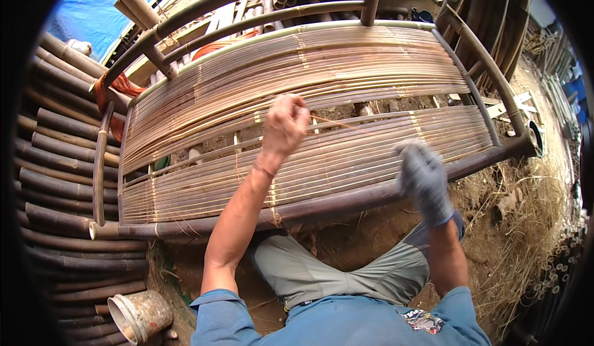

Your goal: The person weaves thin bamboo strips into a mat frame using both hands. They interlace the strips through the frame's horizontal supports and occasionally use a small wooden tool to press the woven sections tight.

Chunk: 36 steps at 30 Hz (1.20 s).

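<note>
In front of me stands a bamboo bench [334,166] with a seat of thin split slats. My left hand [286,126], bare, is closed in a pinch above the middle of the seat. A thin orange-brown cord [331,121] runs from its fingers to the right over the gap between the slats. My right hand [424,179] wears a grey glove and hovers over the seat's near right part, slightly blurred. Its fingers are curled closed; what they hold, if anything, is hidden. More thin cord hangs at the slats below my left hand.
Dark bamboo poles [68,188] are piled along the left. A dirty white bucket [141,316] lies tilted at lower left. Orange material [124,86] is wrapped near the bench's left corner. A blue tarp [102,15] is behind. Dry fibres [526,222] litter the ground at right.
</note>
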Motion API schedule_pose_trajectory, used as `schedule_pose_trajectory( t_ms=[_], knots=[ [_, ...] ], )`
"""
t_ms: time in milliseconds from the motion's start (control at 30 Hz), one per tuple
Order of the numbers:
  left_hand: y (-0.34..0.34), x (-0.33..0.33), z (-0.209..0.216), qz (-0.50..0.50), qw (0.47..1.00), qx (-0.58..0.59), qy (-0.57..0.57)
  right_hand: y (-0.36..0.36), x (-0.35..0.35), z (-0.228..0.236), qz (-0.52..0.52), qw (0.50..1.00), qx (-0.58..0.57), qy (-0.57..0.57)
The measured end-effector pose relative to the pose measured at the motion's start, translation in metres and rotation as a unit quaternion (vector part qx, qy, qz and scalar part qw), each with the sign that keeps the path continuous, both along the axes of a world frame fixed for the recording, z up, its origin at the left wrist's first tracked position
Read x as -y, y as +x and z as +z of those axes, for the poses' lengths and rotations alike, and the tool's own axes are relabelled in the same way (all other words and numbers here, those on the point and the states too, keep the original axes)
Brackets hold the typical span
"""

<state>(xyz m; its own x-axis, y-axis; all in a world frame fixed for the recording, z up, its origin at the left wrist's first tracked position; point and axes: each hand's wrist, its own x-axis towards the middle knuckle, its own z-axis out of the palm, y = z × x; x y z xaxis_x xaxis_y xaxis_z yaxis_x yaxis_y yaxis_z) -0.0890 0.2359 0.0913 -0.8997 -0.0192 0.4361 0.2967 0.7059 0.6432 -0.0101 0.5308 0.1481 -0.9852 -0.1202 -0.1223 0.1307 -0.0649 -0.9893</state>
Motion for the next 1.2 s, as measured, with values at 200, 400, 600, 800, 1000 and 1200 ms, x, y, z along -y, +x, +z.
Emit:
schedule_pose_trajectory(
  t_ms=[200,400,600,800,1000,1200],
  knots=[
    [-0.045,0.047,-0.066,0.009,0.965,0.200,-0.171,-0.137,-0.012,-0.020,-0.144,0.853,-0.270,0.422],
    [-0.067,0.030,-0.096,-0.016,0.923,0.346,-0.167,-0.174,0.117,-0.081,0.157,0.608,-0.189,0.755],
    [-0.107,0.037,-0.139,-0.313,0.778,0.054,-0.541,-0.223,0.163,-0.129,0.412,0.678,-0.133,0.595],
    [-0.086,0.007,-0.109,-0.012,0.920,0.377,-0.111,-0.224,0.128,-0.138,0.401,0.691,-0.141,0.585],
    [-0.042,0.056,-0.064,-0.093,0.892,0.314,0.311,-0.146,0.132,-0.070,0.188,0.788,-0.273,0.519],
    [-0.041,0.044,-0.022,-0.236,0.826,0.364,0.360,-0.122,0.122,-0.083,0.150,0.847,-0.409,0.304]
  ],
)
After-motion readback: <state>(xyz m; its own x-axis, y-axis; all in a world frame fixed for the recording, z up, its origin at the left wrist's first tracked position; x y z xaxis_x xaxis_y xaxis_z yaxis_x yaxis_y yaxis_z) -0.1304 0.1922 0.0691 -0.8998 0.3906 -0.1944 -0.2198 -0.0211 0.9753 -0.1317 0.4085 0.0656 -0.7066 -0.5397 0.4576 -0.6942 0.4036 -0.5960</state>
